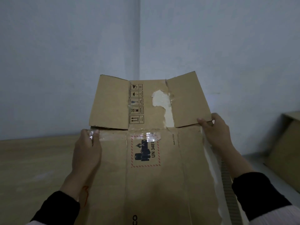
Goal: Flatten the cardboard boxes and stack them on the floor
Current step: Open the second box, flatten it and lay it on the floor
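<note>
A flattened brown cardboard box point(146, 179) fills the middle of the view, held up in front of me. It carries a red-bordered battery label marked "UN 3481", handling symbols and strips of clear tape. Its upper flaps stand up toward the wall, and one has a white torn patch. My left hand point(87, 148) grips the box's left edge at the taped fold. My right hand point(214, 132) grips the right edge where the upper right flap begins. The torn right edge shows corrugation.
A light wooden surface point(32, 159) lies below and to the left. Another cardboard box point(285, 143) stands at the right edge on a grey floor. Pale walls meet in a corner point(139, 46) straight ahead.
</note>
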